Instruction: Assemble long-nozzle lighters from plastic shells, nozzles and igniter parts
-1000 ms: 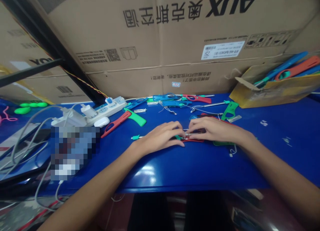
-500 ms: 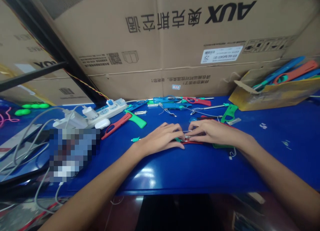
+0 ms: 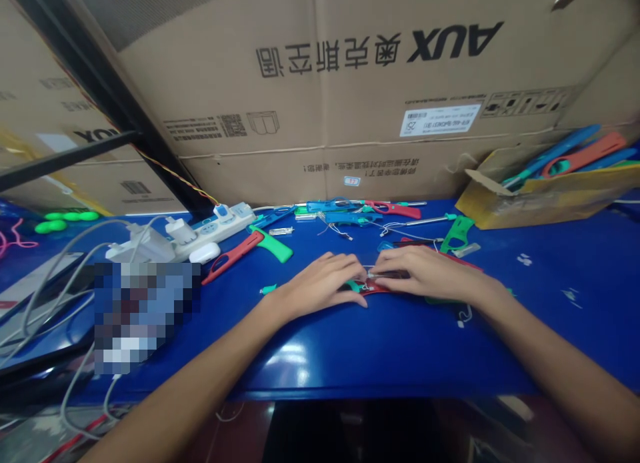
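Note:
My left hand (image 3: 327,281) rests over a red lighter shell (image 3: 375,287) with a green trigger piece (image 3: 354,286), its fingers curled round the left part. From the right, my right hand (image 3: 415,271) pinches at the same shell, fingertips on a small part with thin wire that is too small to make out. The two hands nearly meet above the shell, which lies low over the blue table (image 3: 320,356). A green tip (image 3: 269,289) shows left of my left wrist. Beyond my right hand lie a green handle shell (image 3: 457,233) and a metal tube (image 3: 423,221).
Blue lighter pieces (image 3: 350,217) and a red one (image 3: 395,209) lie along the back. A cardboard box (image 3: 550,199) of lighters stands at the right. To the left are a power strip (image 3: 215,231), chargers, cables, a red shell (image 3: 233,257) and a green shell (image 3: 274,245).
My fingertips have shifted slightly at the red shell, and a little more of the green trigger piece and wire shows between my hands. The view has tilted slightly.

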Demonstrator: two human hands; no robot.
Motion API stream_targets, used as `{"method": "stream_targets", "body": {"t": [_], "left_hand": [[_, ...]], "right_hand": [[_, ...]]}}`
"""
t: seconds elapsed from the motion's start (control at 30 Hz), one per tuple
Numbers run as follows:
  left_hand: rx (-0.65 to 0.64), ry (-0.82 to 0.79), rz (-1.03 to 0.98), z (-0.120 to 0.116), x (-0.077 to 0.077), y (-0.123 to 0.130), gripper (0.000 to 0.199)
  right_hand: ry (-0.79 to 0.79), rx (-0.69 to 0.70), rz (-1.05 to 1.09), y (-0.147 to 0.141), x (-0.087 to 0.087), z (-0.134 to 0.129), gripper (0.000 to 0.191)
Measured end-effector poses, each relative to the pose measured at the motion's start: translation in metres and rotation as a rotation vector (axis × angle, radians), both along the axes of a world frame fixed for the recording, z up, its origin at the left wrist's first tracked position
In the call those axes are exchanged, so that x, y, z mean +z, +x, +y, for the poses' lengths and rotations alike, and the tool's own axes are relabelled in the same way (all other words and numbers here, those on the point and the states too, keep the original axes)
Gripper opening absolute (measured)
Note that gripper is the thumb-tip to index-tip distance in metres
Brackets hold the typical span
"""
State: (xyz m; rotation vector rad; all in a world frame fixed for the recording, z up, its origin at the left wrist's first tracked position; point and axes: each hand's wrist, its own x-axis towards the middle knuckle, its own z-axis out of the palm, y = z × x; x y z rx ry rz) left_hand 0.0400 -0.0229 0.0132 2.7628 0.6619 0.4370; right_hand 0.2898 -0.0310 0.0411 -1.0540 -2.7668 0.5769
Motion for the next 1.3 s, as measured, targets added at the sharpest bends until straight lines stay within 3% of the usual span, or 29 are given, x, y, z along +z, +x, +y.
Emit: {"method": "stream_targets", "body": {"t": [0.3,1.03,1.3], "left_hand": [[-0.021,0.053,0.033,-0.0001,-0.0022,-0.0004,0.036],[-0.032,-0.057,0.008,-0.0019,0.0018,0.0021,0.034],[-0.059,-0.068,-0.02,0.0008,-0.0006,-0.0015,0.033]], "right_hand": [[0.017,-0.017,-0.027,-0.0007,-0.0029,0.0004,0.034],[-0.012,0.01,-0.025,-0.0005,-0.0031,0.0008,0.032],[-0.037,-0.008,0.086,-0.0014,-0.0077,-0.0011,0.027]]}}
